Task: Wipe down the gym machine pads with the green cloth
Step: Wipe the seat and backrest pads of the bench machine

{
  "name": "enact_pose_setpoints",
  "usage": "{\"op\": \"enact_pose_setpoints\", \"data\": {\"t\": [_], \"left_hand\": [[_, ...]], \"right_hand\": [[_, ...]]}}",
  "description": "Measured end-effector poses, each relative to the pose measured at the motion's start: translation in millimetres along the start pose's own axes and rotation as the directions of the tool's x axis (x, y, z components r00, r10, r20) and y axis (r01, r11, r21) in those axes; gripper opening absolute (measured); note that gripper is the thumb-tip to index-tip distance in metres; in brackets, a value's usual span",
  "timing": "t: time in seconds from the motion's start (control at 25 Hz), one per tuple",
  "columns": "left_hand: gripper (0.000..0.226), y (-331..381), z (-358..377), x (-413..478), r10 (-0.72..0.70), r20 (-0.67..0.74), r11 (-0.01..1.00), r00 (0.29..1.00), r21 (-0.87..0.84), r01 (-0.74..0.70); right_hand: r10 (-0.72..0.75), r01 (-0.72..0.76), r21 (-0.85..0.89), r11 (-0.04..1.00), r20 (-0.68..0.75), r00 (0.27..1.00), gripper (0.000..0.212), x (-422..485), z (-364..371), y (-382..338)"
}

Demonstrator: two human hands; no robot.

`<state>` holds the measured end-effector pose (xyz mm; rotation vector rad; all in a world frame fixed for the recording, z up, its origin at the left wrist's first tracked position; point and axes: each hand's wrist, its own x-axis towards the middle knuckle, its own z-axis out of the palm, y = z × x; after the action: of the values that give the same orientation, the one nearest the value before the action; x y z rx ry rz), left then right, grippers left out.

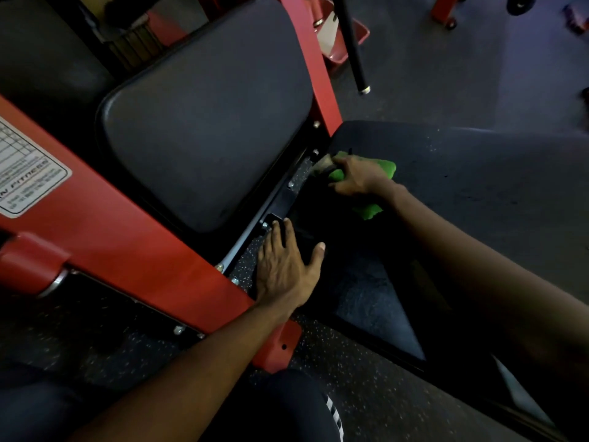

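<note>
Cloth point(381, 169) at seat pad point(478, 186) inner corner

Gripped in right hand point(357, 178), bunched beside gap to back pad point(207, 122), with most of pad stretching off rightward. Left hand point(283, 269) flat, fingers straight, resting on same edge nearer the body

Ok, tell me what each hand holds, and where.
Right hand grips the green cloth by its bunched middle. Left hand holds nothing, resting flat on the seat pad.
</note>
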<state>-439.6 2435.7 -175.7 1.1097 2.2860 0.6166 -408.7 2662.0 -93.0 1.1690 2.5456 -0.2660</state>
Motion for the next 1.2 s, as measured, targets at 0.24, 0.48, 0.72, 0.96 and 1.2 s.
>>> {"op": "enact_pose_setpoints", "data": {"t": [0.24,0.48,0.72,0.96,1.2], "left_hand": [[0.085,-1,2,1,0.000,-0.013,1.000,1.000,-0.023,-0.001],[0.085,1,-1,0,-0.007,0.003,1.000,1.000,-0.015,0.007],[0.080,2,-4,2,-0.026,0.041,0.990,0.999,-0.140,0.031],[0.067,21,-9,31,0.173,-0.009,0.965,0.985,-0.200,-0.172],[0.062,16,4,43,0.382,0.065,0.919,0.922,-0.129,-0.372]], "right_hand": [[-0.178,0.182,-0.040,0.982,0.092,0.980,0.058,-1,15,-27],[-0.157,0.158,-0.034,0.987,0.050,0.986,0.048,-7,19,-24],[0.084,-0.081,0.037,0.996,-0.091,0.992,0.057,-36,-15,31],[0.034,-0.034,0.015,0.999,-0.040,0.999,0.048,-133,-17,38],[0.089,-0.090,-0.002,0.996,-0.163,0.983,0.046,-135,-9,40]]}}
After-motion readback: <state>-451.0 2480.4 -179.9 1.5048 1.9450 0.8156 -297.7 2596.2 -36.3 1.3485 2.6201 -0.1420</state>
